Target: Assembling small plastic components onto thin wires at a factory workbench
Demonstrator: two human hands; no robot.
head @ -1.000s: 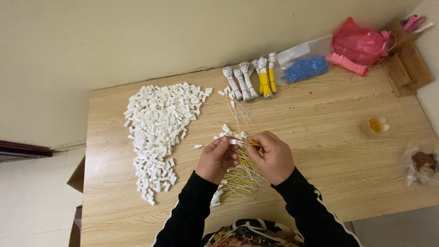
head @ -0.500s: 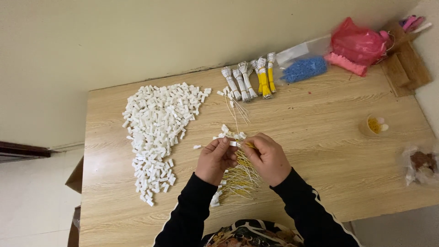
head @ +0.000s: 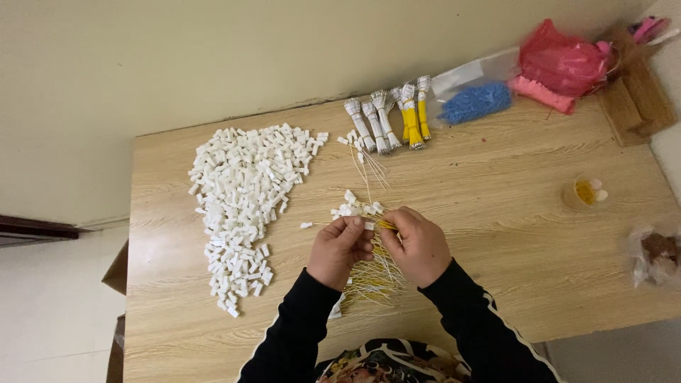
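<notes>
A white connector (head: pixel 360 225) and a yellow wire (head: pixel 386 225) are pinched between the left hand (head: pixel 340 248) and right hand (head: pixel 418 245) near the table's (head: pixel 496 213) front edge; a loose pinch could let the wire slip out, unseated

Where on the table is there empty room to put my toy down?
The widest bare wood lies right of the right hand, between the bundled wires at the back and the small cup. The front left corner below the pile of white pieces is bare too. It is crowded around both hands, over the loose yellow wires, and along the back edge.
</notes>
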